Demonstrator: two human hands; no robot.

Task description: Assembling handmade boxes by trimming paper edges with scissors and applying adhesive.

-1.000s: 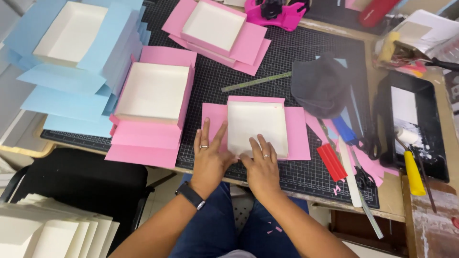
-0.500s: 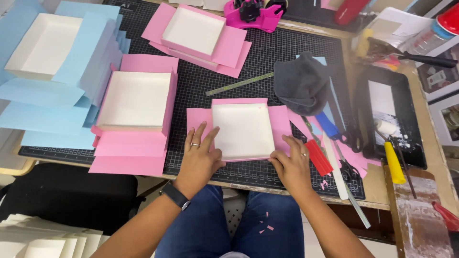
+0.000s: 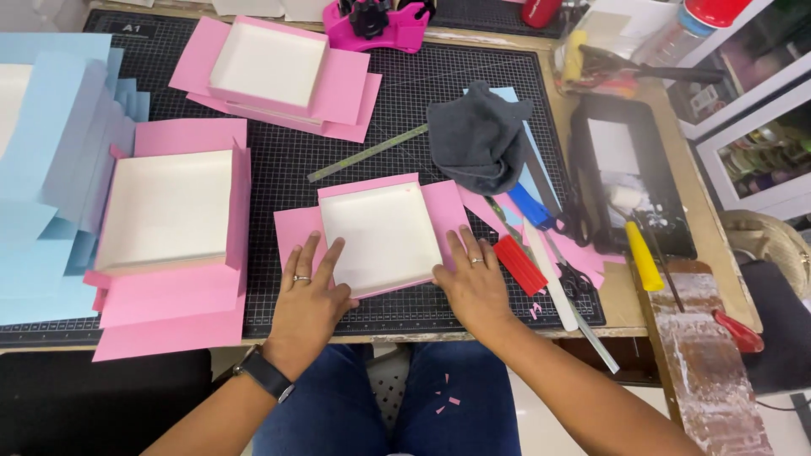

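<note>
Pink paper flaps stick out either side of the white box (image 3: 380, 232), centred on the cutting mat (image 3: 405, 110). Left hand (image 3: 308, 295) flat on the left flap, right hand (image 3: 473, 283) on the right; fingers spread, gripping nothing. Box sits between them, equally near.

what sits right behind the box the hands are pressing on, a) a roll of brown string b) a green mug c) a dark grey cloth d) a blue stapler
c: a crumpled dark grey cloth lies on the cutting mat just beyond the far right corner of the white box on pink paper, which the left hand and right hand flank with flat palms.
</note>
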